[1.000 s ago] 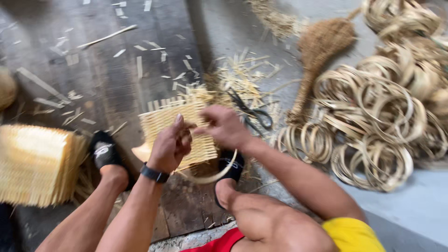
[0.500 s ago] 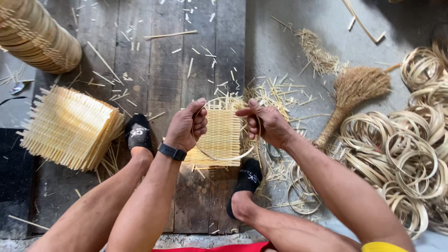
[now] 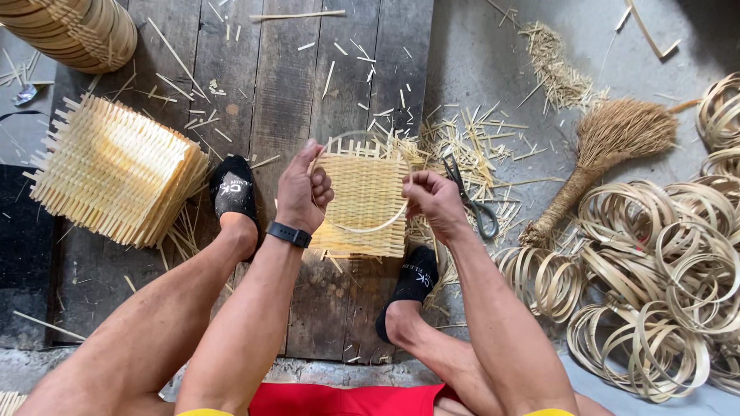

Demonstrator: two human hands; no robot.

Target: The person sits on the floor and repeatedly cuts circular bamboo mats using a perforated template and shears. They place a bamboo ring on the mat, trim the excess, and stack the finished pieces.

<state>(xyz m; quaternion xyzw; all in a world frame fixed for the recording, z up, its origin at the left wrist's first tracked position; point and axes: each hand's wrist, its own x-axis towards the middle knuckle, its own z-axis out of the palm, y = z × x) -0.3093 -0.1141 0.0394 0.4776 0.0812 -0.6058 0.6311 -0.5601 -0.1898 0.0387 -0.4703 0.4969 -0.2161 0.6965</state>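
Head view: the person sits over a floor of dark wooden planks (image 3: 254, 92), feet in black socks planted either side of the work. Between the feet lies a square woven bamboo mat (image 3: 362, 204), its cut strip ends bristling along the edges. Over it the hands hold a thin bamboo hoop (image 3: 362, 228), a pale split strip bent into a ring that arcs above the mat's far edge and sags across its near half.

The left hand (image 3: 302, 189) has its fingers (image 3: 317, 181) clenched on the hoop's left side, thumb up at the far-left arc. The right hand (image 3: 433, 202) pinches the hoop's right side with curled fingers (image 3: 414, 185). So the ring spans the gap between the two hands, with the mat directly below it and partly framed by it.

By its look, the hoop is very light and springy; it will likely try to open out if let go, and a sharp kink could split it, so a hold at opposite sides suits it. The mat seems light, stiff-ish yet flexible, with rough ends that could prick.

Scissors (image 3: 470, 200) lie just right of the right hand among scattered offcuts. A stack of woven mats (image 3: 116, 169) sits to the left, a straw brush (image 3: 609, 146) and a heap of bamboo hoops (image 3: 663, 262) to the right.
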